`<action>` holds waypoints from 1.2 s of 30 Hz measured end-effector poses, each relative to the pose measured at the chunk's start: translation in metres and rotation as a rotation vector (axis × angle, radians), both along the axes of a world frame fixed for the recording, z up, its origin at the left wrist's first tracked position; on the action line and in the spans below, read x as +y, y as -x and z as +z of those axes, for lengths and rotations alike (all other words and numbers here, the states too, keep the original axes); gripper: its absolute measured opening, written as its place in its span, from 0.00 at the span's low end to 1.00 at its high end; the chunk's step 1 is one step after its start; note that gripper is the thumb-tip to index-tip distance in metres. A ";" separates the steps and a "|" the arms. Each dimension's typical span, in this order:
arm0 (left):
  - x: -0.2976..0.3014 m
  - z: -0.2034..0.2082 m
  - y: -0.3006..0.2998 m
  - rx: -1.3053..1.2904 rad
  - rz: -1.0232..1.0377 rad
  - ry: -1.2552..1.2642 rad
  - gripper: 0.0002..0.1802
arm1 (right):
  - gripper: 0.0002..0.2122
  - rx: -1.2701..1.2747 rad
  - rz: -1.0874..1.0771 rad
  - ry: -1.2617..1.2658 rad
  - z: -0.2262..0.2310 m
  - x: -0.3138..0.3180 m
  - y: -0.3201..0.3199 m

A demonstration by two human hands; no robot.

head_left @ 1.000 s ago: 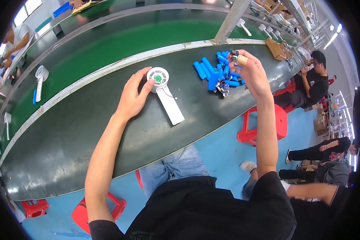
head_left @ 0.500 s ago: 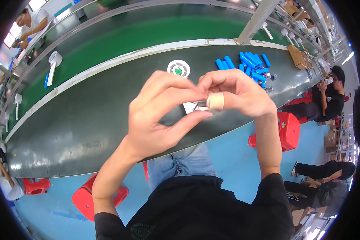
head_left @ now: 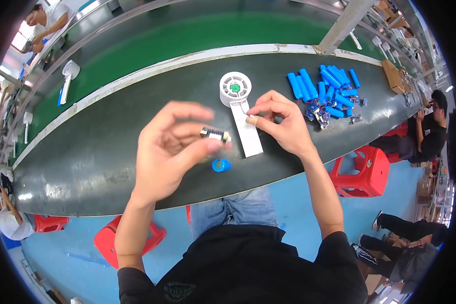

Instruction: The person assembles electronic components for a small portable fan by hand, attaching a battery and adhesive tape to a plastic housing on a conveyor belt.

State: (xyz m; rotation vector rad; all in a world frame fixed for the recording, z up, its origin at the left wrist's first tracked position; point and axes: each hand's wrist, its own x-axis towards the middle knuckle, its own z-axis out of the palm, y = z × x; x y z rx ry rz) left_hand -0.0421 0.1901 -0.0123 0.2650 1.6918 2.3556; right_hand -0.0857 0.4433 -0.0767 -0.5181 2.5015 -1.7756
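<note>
My left hand point(head_left: 162, 149) is pinching a small circuit board point(head_left: 215, 135) with pale connectors between thumb and fingers, above the table. Just below it shows the round end of a blue battery cell point(head_left: 221, 165); whether it hangs or rests on the tabletop, I cannot tell. A white handheld fan body point(head_left: 249, 136) lies on the table, its round head away from me and its flat handle toward me. Beside the handle, my right hand point(head_left: 283, 124), with tan tape on its thumb, has its fingertips closed on a thin wire point(head_left: 244, 107) coming from the fan head.
Several blue battery cells point(head_left: 309, 85) with small circuit boards lie piled at right on the dark table point(head_left: 101, 152). Beyond the pale rail runs a green belt point(head_left: 162, 48) carrying other white fan bodies point(head_left: 68, 81). Red stools point(head_left: 362, 172) and seated people flank me.
My hands, together before, have moved apart. The left now holds the circuit board to the left, while the right is at the fan's wire. The fan handle and blue cell have come into view.
</note>
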 end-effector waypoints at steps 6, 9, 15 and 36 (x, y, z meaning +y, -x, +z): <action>0.017 -0.041 0.045 0.163 0.100 0.373 0.06 | 0.05 0.156 0.010 0.025 -0.007 -0.020 0.017; 0.022 -0.051 0.053 0.245 0.074 0.495 0.06 | 0.07 0.496 -0.019 -0.165 -0.012 -0.023 0.020; 0.030 -0.058 0.056 0.239 0.045 0.589 0.06 | 0.10 0.902 -0.045 -0.385 -0.024 -0.024 0.028; 0.025 -0.089 0.066 0.679 0.122 0.670 0.11 | 0.07 0.581 -0.087 -0.188 -0.036 -0.024 0.029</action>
